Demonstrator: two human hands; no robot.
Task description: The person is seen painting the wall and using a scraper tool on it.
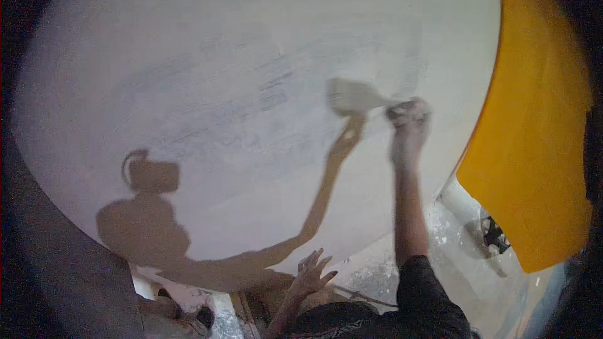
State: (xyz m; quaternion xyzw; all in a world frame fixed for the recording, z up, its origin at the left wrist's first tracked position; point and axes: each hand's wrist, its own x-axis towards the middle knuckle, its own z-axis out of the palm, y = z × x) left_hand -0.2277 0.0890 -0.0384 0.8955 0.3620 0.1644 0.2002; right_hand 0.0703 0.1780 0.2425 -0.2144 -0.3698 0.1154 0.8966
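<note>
A large pale, curved surface (226, 66) fills most of the view, with darker streaks across its middle. My right hand (410, 112) is raised against its right part, fingers curled round a blurred flat tool; its kind cannot be told. The tool's shadow, broad like a wide blade, falls on the surface just left of the hand. My left hand (314, 272) is low in the centre with its fingers spread, near the surface's lower edge, holding nothing. Shadows of a head, an arm and head-worn gear lie on the lower left.
An orange-yellow panel (532, 127) curves along the right side. Below it show a stained pale floor (452, 230) and a dark object (495, 235) too unclear to name. A thin dark cord or rod (362, 295) runs low beside my body. The lower left holds a dark grey surface (70, 263).
</note>
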